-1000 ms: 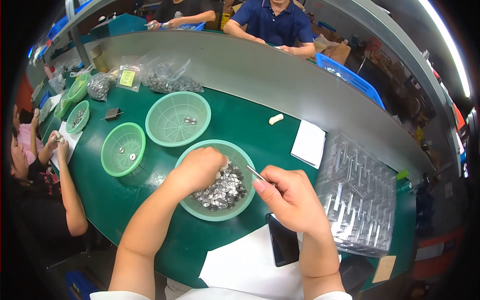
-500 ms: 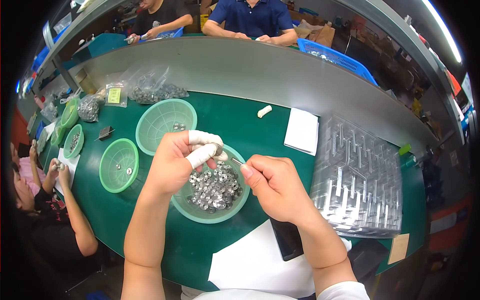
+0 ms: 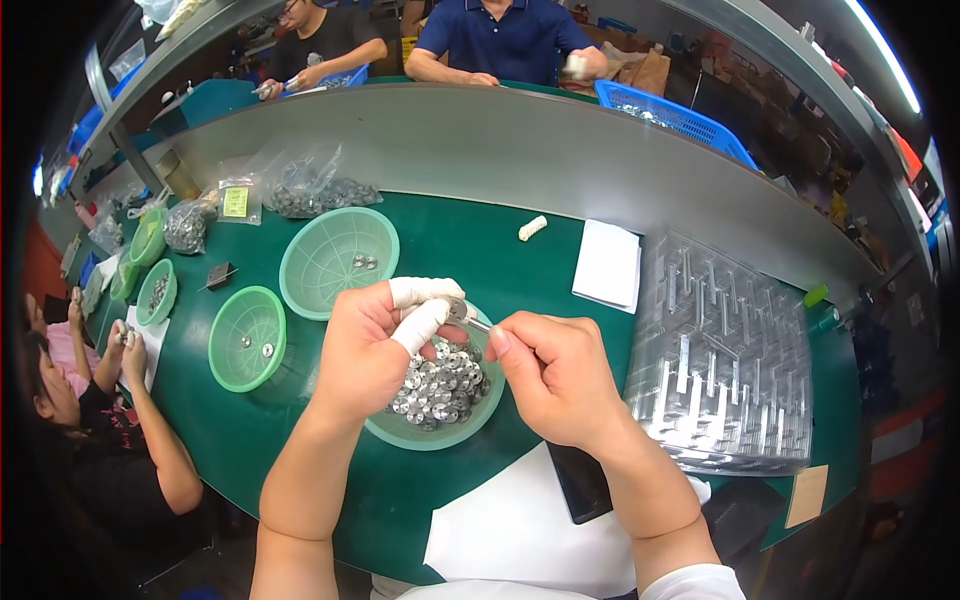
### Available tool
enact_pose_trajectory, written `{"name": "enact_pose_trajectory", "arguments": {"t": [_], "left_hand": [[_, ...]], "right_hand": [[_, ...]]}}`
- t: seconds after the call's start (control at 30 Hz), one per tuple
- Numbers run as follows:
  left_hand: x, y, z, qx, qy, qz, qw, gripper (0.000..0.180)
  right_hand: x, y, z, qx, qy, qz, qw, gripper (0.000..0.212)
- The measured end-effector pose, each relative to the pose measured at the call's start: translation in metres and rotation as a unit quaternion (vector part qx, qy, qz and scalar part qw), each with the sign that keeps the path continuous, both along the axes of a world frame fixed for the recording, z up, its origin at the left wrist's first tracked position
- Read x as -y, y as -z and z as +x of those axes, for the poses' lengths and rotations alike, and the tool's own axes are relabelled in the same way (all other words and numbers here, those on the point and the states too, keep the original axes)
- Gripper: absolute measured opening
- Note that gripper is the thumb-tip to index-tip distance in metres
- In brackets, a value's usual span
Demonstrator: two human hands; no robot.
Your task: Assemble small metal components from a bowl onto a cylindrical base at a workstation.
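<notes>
My left hand (image 3: 365, 350), with white wraps on its thumb and a finger, pinches a small round metal part (image 3: 459, 309). From the right, my right hand (image 3: 560, 380) grips a thin metal rod-shaped tool (image 3: 479, 325) between thumb and forefinger. The tool's tip is at the metal part; whether it sits inside a hole is too small to tell. Both hands are over a green plastic basket (image 3: 425, 443) holding a heap of similar round metal parts (image 3: 440, 385). My left hand hides some of that basket.
Two green baskets, one bright (image 3: 222, 378) and one pale (image 3: 291, 290), hold a few parts. Clear plastic trays (image 3: 720, 360) stand right. A black phone (image 3: 580, 485) lies on white paper (image 3: 500, 525). Bags of parts (image 3: 325, 195) line the grey divider (image 3: 480, 140). Co-workers sit left and beyond.
The tool's tip and the metal part have come together; a gap showed between them before. The scene has shifted slightly in view. A co-worker across the divider has raised one hand.
</notes>
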State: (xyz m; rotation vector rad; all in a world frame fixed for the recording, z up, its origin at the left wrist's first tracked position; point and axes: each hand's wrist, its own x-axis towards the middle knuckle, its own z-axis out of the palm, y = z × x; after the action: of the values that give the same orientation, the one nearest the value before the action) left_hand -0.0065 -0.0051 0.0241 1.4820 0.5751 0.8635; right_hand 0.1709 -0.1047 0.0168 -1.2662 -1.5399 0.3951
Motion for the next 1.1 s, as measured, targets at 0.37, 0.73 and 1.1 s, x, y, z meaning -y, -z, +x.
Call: {"name": "enact_pose_trajectory", "arguments": {"t": [0.37,0.73,1.1], "left_hand": [[0.017,0.005,0.008,0.011,0.020,0.024,0.999,0.031],[0.034,0.002,0.014,-0.109,-0.065,0.336,0.933,0.045],[0.013,-0.018,-0.001,-0.093,0.032,0.387,0.917,0.029]], "right_hand": [[-0.002,0.002,-0.001,0.086,0.082,0.036,0.992,0.011],[0.001,0.004,-0.004,0.157,0.155,0.050,0.974,0.019],[0.005,-0.008,0.026,-0.192,-0.190,-0.166,0.948,0.037]]}}
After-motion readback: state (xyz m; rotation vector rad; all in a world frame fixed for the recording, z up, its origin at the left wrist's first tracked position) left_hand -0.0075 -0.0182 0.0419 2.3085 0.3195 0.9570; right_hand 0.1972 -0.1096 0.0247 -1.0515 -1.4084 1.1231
